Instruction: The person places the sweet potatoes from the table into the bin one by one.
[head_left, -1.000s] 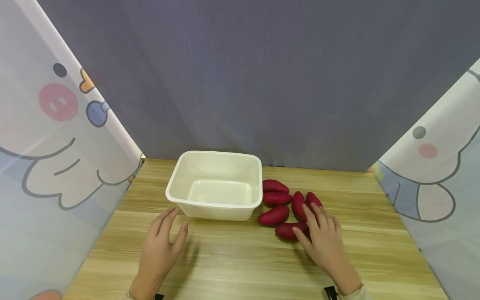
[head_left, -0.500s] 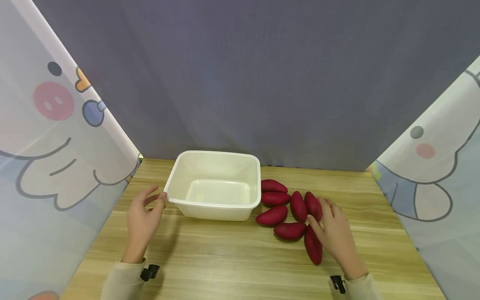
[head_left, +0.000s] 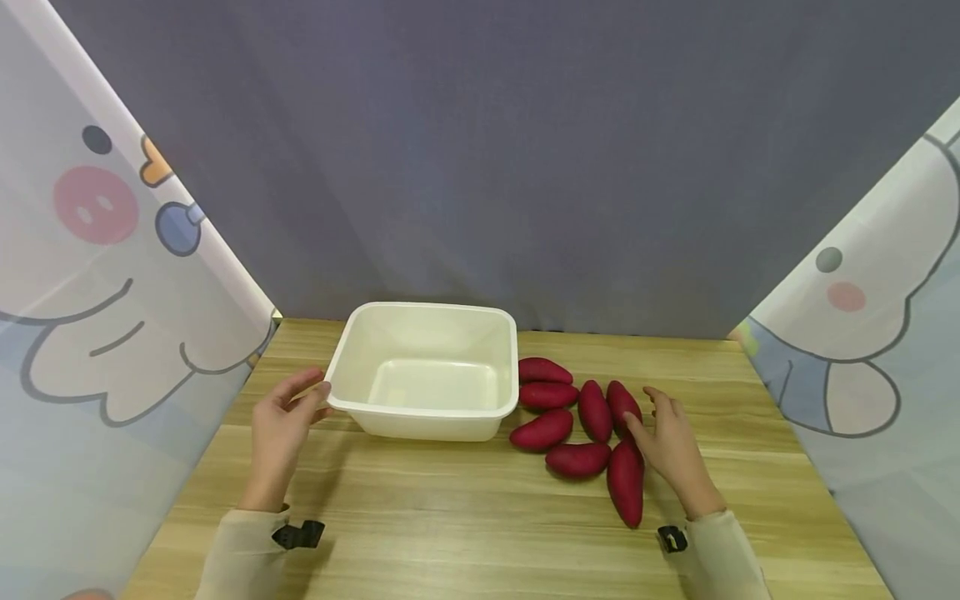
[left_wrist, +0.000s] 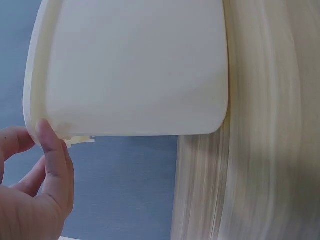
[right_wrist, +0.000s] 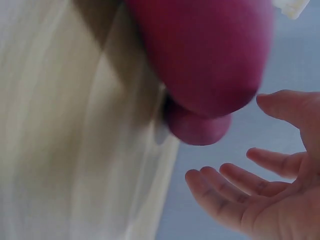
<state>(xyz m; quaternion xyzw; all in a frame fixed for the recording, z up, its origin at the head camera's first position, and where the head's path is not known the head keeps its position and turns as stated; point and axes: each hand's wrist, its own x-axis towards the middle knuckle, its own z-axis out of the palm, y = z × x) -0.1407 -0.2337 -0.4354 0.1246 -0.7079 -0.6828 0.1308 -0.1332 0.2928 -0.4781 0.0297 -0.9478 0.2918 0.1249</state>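
Note:
A white plastic basin (head_left: 427,426) stands on the table's left half with nothing in it. My left hand (head_left: 279,429) pinches its near left corner; in the left wrist view the thumb (left_wrist: 50,142) lies on the rim. Several dark red sweet potatoes (head_left: 577,461) lie to the right of the basin. My right hand (head_left: 672,457) is spread with fingers apart, just right of an upright-lying sweet potato (head_left: 622,404) and above a long one (head_left: 626,485). In the right wrist view its thumb tip comes close to the large sweet potato (right_wrist: 210,55), with its palm holding nothing.
The wooden table (head_left: 450,525) runs back to a grey curtain (head_left: 480,167). Light cartoon-print curtains (head_left: 187,333) border it on both sides. Two sweet potatoes touch or overlap the basin's right wall in the head view.
My left hand has moved up and left to the basin's corner and taken hold of it. The right hand has drawn off rightward from over the sweet potatoes, uncovering the long one.

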